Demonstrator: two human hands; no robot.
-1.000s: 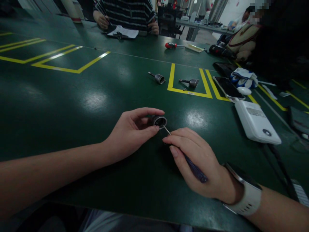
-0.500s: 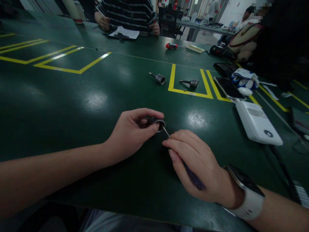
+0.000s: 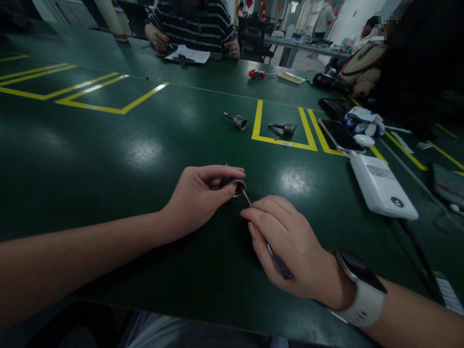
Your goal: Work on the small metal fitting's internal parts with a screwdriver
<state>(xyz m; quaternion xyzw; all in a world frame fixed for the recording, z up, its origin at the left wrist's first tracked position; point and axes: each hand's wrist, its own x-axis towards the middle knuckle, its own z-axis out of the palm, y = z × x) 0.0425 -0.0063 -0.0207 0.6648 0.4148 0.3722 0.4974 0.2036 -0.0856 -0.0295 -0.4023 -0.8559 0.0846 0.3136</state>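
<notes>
My left hand [image 3: 203, 198] is closed around a dark metal hole saw [image 3: 239, 185], its round open mouth turned towards my right hand. The thumb and fingers cover most of the cup. In my right hand [image 3: 290, 237] is a thin screwdriver [image 3: 277, 265] with a dark purple handle, partly hidden by the palm. Its slim metal shaft reaches into the mouth of the hole saw; the tip inside cannot be made out. Farther off, a second hole saw [image 3: 239, 122] and a third hole saw [image 3: 289, 128] lie on their sides on the green table [image 3: 108, 193].
Yellow tape [image 3: 286, 143] marks areas on the table. To the right are a white box-shaped device [image 3: 382, 186], a phone [image 3: 342, 135] and blue-white gloves [image 3: 363, 121]. A red-handled screwdriver [image 3: 257, 74] lies at the back. Opposite, a person in a striped shirt [image 3: 195, 26] sits by a clipboard [image 3: 188, 54].
The screwdriver's handle has swung slightly left and up with my right hand, its shaft still in the hole saw. My left hand keeps its hold. The view has shifted a little.
</notes>
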